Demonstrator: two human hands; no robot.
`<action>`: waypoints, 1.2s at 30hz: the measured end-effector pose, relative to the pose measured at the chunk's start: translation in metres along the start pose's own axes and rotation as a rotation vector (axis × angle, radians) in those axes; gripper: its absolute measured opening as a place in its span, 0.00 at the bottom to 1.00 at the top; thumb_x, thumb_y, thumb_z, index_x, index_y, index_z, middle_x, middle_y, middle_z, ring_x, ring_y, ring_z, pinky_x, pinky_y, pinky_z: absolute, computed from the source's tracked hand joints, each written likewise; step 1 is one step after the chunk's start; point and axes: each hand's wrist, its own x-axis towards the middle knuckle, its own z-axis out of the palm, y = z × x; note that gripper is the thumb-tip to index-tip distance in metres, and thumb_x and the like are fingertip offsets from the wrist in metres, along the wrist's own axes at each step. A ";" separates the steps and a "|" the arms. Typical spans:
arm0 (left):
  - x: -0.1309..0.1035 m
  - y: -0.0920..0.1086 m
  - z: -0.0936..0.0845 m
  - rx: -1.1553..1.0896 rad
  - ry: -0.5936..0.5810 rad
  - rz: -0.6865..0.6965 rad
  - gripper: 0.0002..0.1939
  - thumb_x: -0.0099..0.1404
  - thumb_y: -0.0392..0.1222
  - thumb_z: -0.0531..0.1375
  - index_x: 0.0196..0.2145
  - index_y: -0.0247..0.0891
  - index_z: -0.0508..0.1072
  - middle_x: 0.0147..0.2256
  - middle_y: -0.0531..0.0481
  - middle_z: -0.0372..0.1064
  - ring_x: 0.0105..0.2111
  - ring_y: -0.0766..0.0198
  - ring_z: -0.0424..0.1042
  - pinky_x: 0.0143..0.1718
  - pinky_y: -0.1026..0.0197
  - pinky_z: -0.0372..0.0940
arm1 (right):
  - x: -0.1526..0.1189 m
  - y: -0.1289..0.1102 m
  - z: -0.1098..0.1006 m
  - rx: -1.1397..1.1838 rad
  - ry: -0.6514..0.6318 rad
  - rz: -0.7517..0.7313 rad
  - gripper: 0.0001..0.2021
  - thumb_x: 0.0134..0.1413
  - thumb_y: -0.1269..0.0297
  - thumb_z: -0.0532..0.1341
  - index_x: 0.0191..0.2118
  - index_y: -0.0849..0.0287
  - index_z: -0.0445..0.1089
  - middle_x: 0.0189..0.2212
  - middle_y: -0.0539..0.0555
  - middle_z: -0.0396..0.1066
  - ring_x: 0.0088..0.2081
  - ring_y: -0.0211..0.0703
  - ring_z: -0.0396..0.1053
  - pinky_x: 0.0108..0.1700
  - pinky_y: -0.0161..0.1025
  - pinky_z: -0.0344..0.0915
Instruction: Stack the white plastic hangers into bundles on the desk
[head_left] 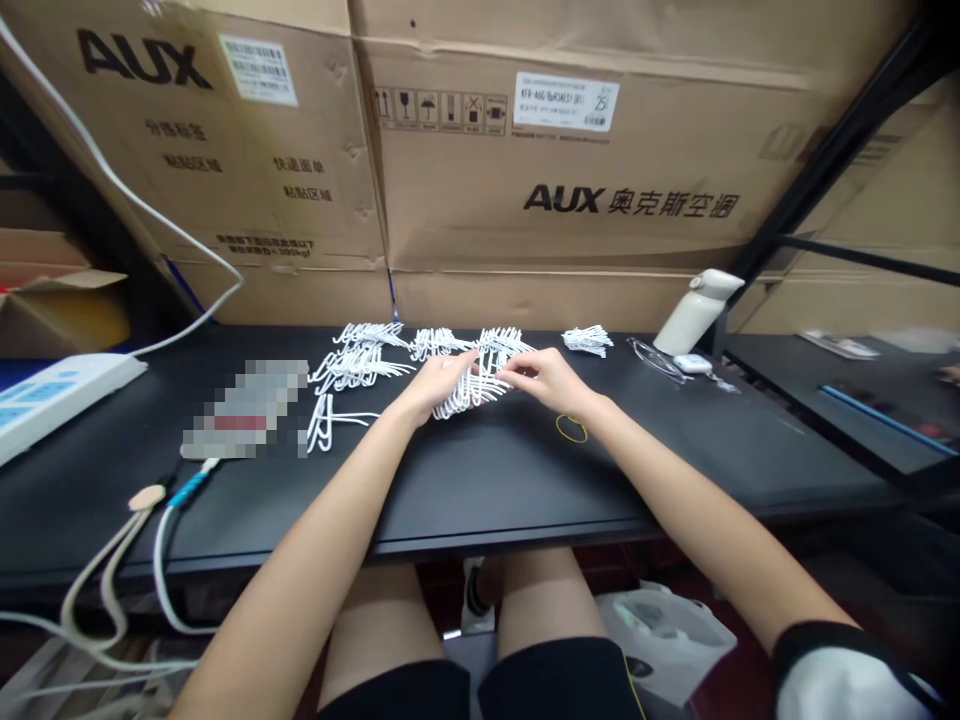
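At the centre of the frame, a bundle of bent white strands (472, 393) is held above the tabletop (480, 480) by the left hand (435, 387), its fingers closed about the bundle's left side. Right hand (553, 380): thumb and forefinger drawn near each other at the bundle's right-hand ends; whether they pinch a strand cannot be told. Behind, left of and beyond the hands, further white bundles (360, 368) lie in groups; a separate small bundle (587, 340) lies right of centre. Below the right wrist rests a yellow loop (572, 429). Upper right: a white bottle (691, 315), standing. Far left: a white power strip (67, 395). Cartons (465, 220) fill the background.
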 end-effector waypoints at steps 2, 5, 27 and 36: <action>-0.002 0.002 0.001 0.073 -0.045 -0.010 0.19 0.57 0.57 0.61 0.21 0.37 0.72 0.18 0.46 0.71 0.19 0.57 0.71 0.23 0.58 0.66 | 0.000 -0.001 0.002 0.033 -0.005 0.026 0.14 0.56 0.56 0.59 0.26 0.60 0.70 0.21 0.50 0.70 0.24 0.37 0.64 0.30 0.35 0.60; -0.004 0.004 0.003 0.121 -0.074 -0.045 0.20 0.60 0.56 0.57 0.20 0.38 0.70 0.16 0.45 0.70 0.16 0.55 0.70 0.19 0.57 0.64 | -0.001 -0.002 0.006 0.054 -0.004 0.050 0.14 0.56 0.56 0.59 0.25 0.60 0.69 0.20 0.50 0.69 0.24 0.37 0.64 0.30 0.35 0.60; -0.004 0.011 -0.003 0.192 -0.107 -0.095 0.18 0.64 0.54 0.56 0.30 0.35 0.71 0.18 0.46 0.72 0.13 0.63 0.67 0.16 0.63 0.59 | -0.001 0.003 0.011 0.234 -0.084 0.156 0.17 0.59 0.53 0.56 0.25 0.59 0.61 0.13 0.45 0.64 0.16 0.35 0.62 0.26 0.34 0.60; -0.002 0.009 -0.001 0.089 -0.078 -0.146 0.17 0.64 0.53 0.56 0.31 0.35 0.71 0.21 0.47 0.73 0.20 0.60 0.74 0.21 0.63 0.66 | -0.001 0.008 0.007 0.313 -0.177 0.188 0.18 0.60 0.52 0.54 0.26 0.60 0.62 0.11 0.45 0.65 0.15 0.34 0.64 0.27 0.33 0.63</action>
